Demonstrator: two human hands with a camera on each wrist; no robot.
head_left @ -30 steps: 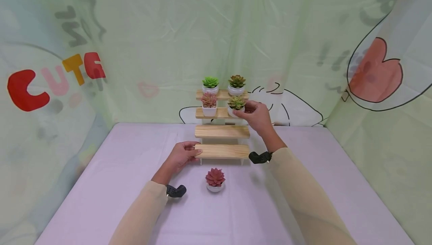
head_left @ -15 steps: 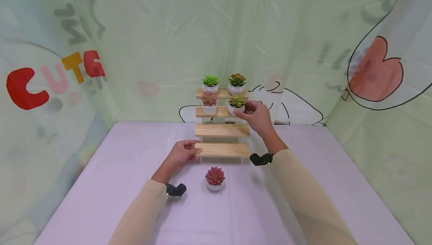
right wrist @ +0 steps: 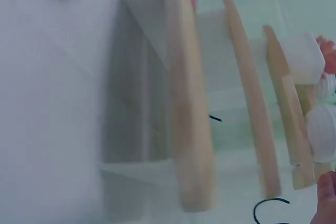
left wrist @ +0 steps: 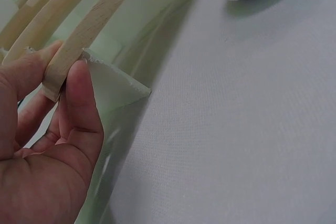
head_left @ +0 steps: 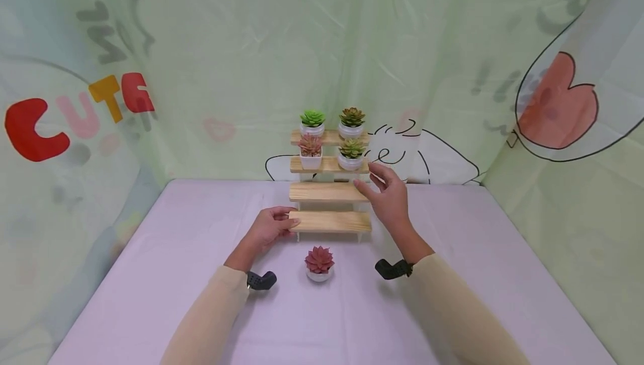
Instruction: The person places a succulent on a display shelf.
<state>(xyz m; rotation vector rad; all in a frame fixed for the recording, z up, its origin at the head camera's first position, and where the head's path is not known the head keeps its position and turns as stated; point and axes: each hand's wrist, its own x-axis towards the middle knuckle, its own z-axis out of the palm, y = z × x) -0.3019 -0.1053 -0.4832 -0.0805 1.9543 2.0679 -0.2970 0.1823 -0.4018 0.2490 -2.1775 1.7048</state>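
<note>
A tiered wooden shelf stand (head_left: 330,221) stands upright on the table. My left hand (head_left: 266,229) pinches the left end of its lowest board (left wrist: 79,40) between thumb and fingers. My right hand (head_left: 392,196) is beside the stand's right side with fingers parted and nothing between them, just below a light green succulent (head_left: 351,153) in a white pot. That pot rests on the second tier from the top, right of a pink succulent (head_left: 311,152) in a square white pot. In front of the stand, a dark red succulent (head_left: 319,263) in a white pot sits on the table.
On the top tier stand a bright green succulent (head_left: 312,123) at left and a brownish succulent (head_left: 351,122) at right. The table (head_left: 211,203) has a pale lilac cover. A printed curtain (head_left: 241,74) hangs close behind the stand.
My right hand has let go of the light green succulent's pot and moved down and slightly right. The pot stays on its tier. My left hand keeps its hold on the lowest board.
</note>
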